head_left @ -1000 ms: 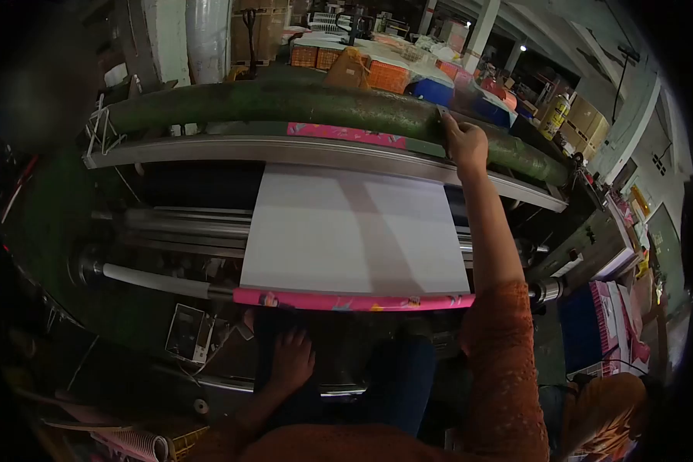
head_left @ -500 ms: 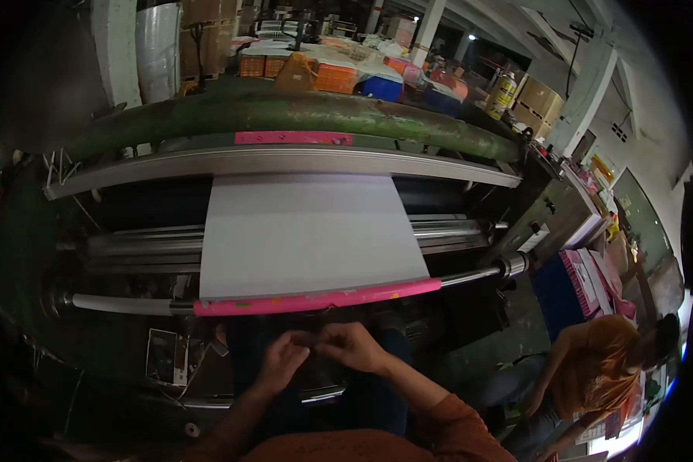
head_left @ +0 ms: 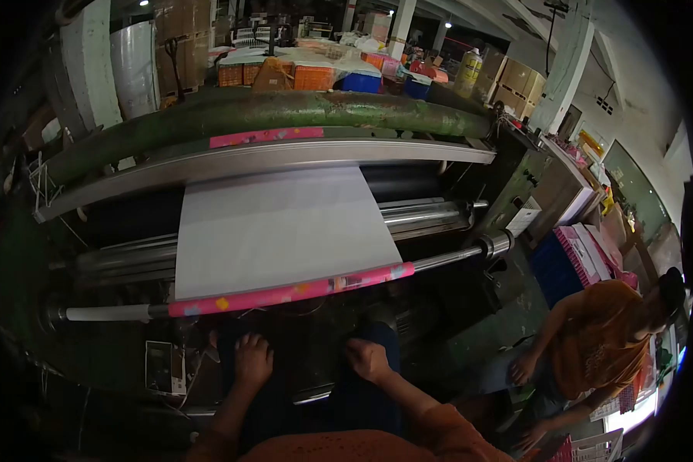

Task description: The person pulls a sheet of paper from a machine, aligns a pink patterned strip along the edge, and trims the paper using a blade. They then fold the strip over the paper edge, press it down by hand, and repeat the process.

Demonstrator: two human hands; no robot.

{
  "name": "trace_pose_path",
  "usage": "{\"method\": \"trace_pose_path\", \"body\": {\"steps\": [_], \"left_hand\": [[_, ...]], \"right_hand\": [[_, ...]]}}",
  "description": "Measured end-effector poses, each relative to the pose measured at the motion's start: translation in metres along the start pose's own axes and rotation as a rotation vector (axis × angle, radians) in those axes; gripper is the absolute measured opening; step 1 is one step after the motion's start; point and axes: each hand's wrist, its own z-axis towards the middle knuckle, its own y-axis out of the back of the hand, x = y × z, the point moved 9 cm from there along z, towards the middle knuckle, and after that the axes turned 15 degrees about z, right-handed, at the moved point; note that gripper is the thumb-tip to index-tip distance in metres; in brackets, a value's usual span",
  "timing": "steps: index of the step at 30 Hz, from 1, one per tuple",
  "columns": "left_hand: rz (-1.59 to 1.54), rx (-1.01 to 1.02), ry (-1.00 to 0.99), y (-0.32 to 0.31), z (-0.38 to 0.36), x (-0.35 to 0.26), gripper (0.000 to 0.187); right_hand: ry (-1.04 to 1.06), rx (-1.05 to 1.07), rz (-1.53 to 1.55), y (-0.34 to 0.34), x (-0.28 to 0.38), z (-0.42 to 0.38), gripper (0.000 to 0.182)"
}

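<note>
My left hand point(head_left: 253, 359) lies on my left knee, its fingers stretched over the leg and holding nothing. On my right thigh rests my right hand point(head_left: 368, 360), its fingers curled into a fist with nothing showing in it. Beyond my knees, a wide white sheet point(head_left: 277, 231) runs down from under a metal bar point(head_left: 285, 156) to a roll with a pink patterned face point(head_left: 292, 292). That roll sits on a metal shaft point(head_left: 448, 259), apart from both hands.
A green cylinder point(head_left: 285, 112) spans the machine's back. A small open box point(head_left: 164, 368) lies at lower left. At right, another person in an orange shirt point(head_left: 600, 331) stands near a blue crate point(head_left: 554, 269). Orange crates point(head_left: 313, 78) stand behind the machine.
My hands have parted from in front of me and come down onto my legs. The view has shifted, and the pink roll's visible pattern has changed. The other person's arms have moved.
</note>
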Motion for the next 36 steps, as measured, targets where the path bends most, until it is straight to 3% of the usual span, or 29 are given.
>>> {"method": "trace_pose_path", "body": {"steps": [6, 16, 21, 25, 30, 32, 33, 35, 36], "left_hand": [[0.136, 0.176, -0.034, -0.023, -0.008, 0.002, 0.022], [0.064, 0.026, -0.052, -0.009, -0.008, -0.001, 0.018], [0.030, 0.035, -0.012, -0.009, -0.007, 0.004, 0.017], [-0.150, 0.017, 0.011, -0.011, 0.001, 0.008, 0.015], [-0.407, 0.015, 0.042, 0.000, 0.011, 0.005, 0.015], [-0.257, -0.164, -0.152, 0.045, 0.010, -0.012, 0.016], [-0.258, -0.157, -0.142, 0.059, 0.012, -0.011, 0.016], [-0.167, -0.463, -0.208, 0.115, 0.012, -0.007, 0.027], [-0.168, -0.457, -0.202, 0.128, 0.017, -0.001, 0.027]], "right_hand": [[0.024, -0.008, -0.006, -0.002, 0.005, 0.000, 0.011], [0.051, -0.003, -0.051, -0.002, 0.018, 0.000, 0.007], [0.004, 0.206, -0.065, -0.013, 0.019, 0.012, 0.010], [0.042, 0.398, 0.241, -0.001, 0.124, 0.058, 0.012], [0.390, 0.363, 0.308, -0.019, 0.268, 0.160, 0.008], [0.490, 0.367, 0.242, -0.054, 0.292, 0.206, 0.008], [0.545, 0.363, 0.192, -0.074, 0.295, 0.224, 0.008], [0.547, 0.391, 0.159, -0.107, 0.299, 0.245, 0.009], [0.552, 0.411, 0.121, -0.120, 0.299, 0.250, 0.010]]}}
